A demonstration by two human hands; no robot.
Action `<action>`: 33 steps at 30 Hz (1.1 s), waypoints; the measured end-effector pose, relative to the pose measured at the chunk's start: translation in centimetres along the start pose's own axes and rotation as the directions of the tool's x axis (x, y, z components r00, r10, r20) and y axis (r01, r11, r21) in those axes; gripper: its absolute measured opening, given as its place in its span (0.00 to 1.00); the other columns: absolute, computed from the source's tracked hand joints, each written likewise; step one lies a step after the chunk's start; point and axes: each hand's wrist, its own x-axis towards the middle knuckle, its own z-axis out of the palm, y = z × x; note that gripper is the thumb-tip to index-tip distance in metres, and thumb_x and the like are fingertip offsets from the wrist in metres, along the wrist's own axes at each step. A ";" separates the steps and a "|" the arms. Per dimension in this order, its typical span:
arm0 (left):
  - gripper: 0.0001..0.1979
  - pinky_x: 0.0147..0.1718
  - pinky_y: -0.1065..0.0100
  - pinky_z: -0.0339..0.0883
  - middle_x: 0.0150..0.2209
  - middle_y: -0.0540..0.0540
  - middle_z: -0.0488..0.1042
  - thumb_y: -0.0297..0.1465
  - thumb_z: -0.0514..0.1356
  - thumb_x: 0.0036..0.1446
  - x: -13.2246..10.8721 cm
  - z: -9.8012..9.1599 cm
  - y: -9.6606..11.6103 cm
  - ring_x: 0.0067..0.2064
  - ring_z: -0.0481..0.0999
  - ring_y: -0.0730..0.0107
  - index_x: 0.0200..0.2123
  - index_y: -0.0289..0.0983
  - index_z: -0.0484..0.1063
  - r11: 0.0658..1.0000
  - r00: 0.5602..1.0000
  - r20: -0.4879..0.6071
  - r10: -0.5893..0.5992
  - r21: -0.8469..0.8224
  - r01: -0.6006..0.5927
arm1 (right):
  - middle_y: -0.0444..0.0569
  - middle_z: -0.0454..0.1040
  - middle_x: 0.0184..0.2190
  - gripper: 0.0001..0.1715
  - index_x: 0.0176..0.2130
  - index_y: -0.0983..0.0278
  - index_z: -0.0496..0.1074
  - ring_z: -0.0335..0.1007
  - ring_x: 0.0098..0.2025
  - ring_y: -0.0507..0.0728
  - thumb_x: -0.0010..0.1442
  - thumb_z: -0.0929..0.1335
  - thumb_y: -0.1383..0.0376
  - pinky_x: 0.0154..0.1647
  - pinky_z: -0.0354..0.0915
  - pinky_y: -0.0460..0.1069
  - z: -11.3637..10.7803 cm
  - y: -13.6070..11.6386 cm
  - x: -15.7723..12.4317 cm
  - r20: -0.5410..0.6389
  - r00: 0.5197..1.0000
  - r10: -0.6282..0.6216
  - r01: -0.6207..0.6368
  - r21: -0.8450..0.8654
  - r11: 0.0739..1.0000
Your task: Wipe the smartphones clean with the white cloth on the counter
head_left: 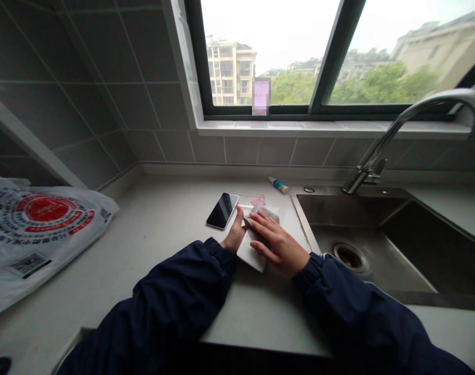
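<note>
At frame centre, the left hand (233, 236) is gripping a pale flat rectangular object (251, 254), the right hand (283, 249), fingers extended, is resting across it and a greyish cloth-like piece (271, 212), and a dark-screened smartphone (222, 211) is lying just left, a nozzled tube (278, 185) above.

On the counter (155, 219) the phone (222, 211) lies between bag (46, 224), left, and sink (347, 211), right.

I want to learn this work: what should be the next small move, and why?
Perhaps the right hand should slide the grey cloth toward the near end of the white slab: that end shows uncovered, and the left hand holds the slab.
</note>
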 end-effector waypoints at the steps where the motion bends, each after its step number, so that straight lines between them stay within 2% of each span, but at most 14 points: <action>1: 0.48 0.55 0.51 0.71 0.46 0.29 0.80 0.61 0.34 0.65 0.1 -0.1 0.0 0.54 0.79 0.46 0.61 0.29 0.71 1.000 1.000 -0.004 0.010 -0.003 -0.010 | 0.58 0.61 0.71 0.36 0.72 0.60 0.59 0.49 0.75 0.68 0.70 0.67 0.57 0.72 0.54 0.69 0.0 -0.2 0.0 0.010 1.000 -0.013 0.013 0.008 1.000; 4: 0.48 0.56 0.50 0.70 0.45 0.28 0.80 0.62 0.36 0.64 0.5 -0.5 -0.2 0.53 0.80 0.45 0.59 0.27 0.71 0.999 0.999 -0.002 0.047 0.016 -0.047 | 0.56 0.64 0.69 0.34 0.70 0.59 0.62 0.51 0.74 0.68 0.70 0.67 0.57 0.72 0.55 0.69 0.0 -0.4 0.1 0.013 1.000 -0.023 0.023 0.013 1.000; 7: 0.44 0.54 0.52 0.72 0.46 0.30 0.80 0.61 0.40 0.65 0.6 -0.7 -0.3 0.52 0.81 0.46 0.61 0.32 0.72 0.998 0.999 -0.001 0.053 0.034 -0.053 | 0.57 0.65 0.69 0.31 0.69 0.59 0.65 0.54 0.73 0.68 0.70 0.66 0.56 0.71 0.57 0.68 0.2 -0.3 0.0 -0.041 0.998 0.049 -0.050 -0.020 0.999; 10: 0.41 0.49 0.52 0.75 0.44 0.34 0.81 0.59 0.41 0.67 0.4 -0.4 -0.1 0.50 0.82 0.46 0.62 0.36 0.71 0.998 0.999 -0.043 -0.002 0.055 0.005 | 0.59 0.64 0.69 0.31 0.68 0.63 0.67 0.54 0.74 0.68 0.71 0.64 0.56 0.72 0.57 0.68 0.4 0.1 0.0 -0.089 0.989 0.119 -0.124 -0.056 0.991; 14: 0.43 0.42 0.54 0.76 0.42 0.33 0.81 0.59 0.37 0.67 -0.1 0.2 0.3 0.46 0.83 0.46 0.63 0.35 0.71 0.989 0.993 -0.066 -0.096 0.105 0.102 | 0.58 0.63 0.70 0.31 0.68 0.64 0.66 0.54 0.73 0.67 0.71 0.63 0.55 0.73 0.56 0.66 0.4 0.4 0.0 -0.147 0.970 0.191 -0.202 -0.061 0.977; 17: 0.44 0.42 0.52 0.76 0.43 0.32 0.81 0.61 0.39 0.65 -0.3 0.4 0.5 0.45 0.83 0.44 0.63 0.35 0.70 0.979 0.985 -0.070 -0.156 0.124 0.164 | 0.59 0.60 0.71 0.32 0.69 0.64 0.65 0.53 0.74 0.67 0.71 0.62 0.54 0.74 0.54 0.65 0.3 0.4 0.0 -0.167 0.960 0.223 -0.237 -0.068 0.969; 21: 0.42 0.44 0.51 0.76 0.40 0.33 0.82 0.60 0.42 0.65 -0.4 0.4 0.5 0.45 0.83 0.44 0.63 0.35 0.71 0.979 0.982 -0.133 -0.134 0.138 0.152 | 0.60 0.58 0.72 0.33 0.69 0.65 0.63 0.51 0.75 0.68 0.71 0.62 0.54 0.74 0.54 0.66 0.3 0.6 -0.1 -0.152 0.963 0.221 -0.235 -0.085 0.968; 23: 0.42 0.43 0.52 0.76 0.41 0.33 0.82 0.60 0.41 0.65 -0.3 0.2 0.4 0.45 0.83 0.44 0.62 0.35 0.71 0.977 0.984 -0.111 -0.140 0.144 0.155 | 0.62 0.58 0.72 0.33 0.69 0.67 0.64 0.50 0.75 0.68 0.71 0.62 0.54 0.74 0.53 0.67 0.4 0.7 -0.1 -0.145 0.966 0.214 -0.228 -0.087 0.970; 28: 0.44 0.43 0.56 0.75 0.44 0.32 0.81 0.62 0.43 0.64 0.4 -1.3 0.1 0.46 0.83 0.46 0.64 0.33 0.70 0.979 0.987 0.061 -0.148 0.147 0.138 | 0.63 0.61 0.71 0.31 0.66 0.67 0.67 0.49 0.75 0.70 0.71 0.63 0.54 0.72 0.54 0.70 0.6 0.8 -0.1 -0.128 0.977 0.172 -0.182 -0.077 0.980; 30: 0.43 0.47 0.57 0.73 0.48 0.33 0.81 0.60 0.43 0.66 0.6 -1.6 0.0 0.48 0.82 0.47 0.65 0.32 0.68 0.989 0.991 0.103 -0.083 0.131 0.069 | 0.63 0.63 0.69 0.30 0.65 0.68 0.68 0.50 0.75 0.71 0.72 0.63 0.55 0.72 0.56 0.70 0.5 0.6 -0.1 -0.108 0.985 0.137 -0.145 -0.072 0.987; 33: 0.42 0.53 0.59 0.71 0.49 0.34 0.80 0.57 0.39 0.69 0.8 -1.5 -0.2 0.52 0.80 0.50 0.64 0.32 0.69 0.994 0.996 0.090 -0.001 0.109 -0.008 | 0.63 0.66 0.68 0.28 0.64 0.67 0.70 0.52 0.74 0.71 0.72 0.64 0.55 0.71 0.58 0.70 0.4 0.4 0.0 -0.079 0.993 0.092 -0.097 -0.061 0.993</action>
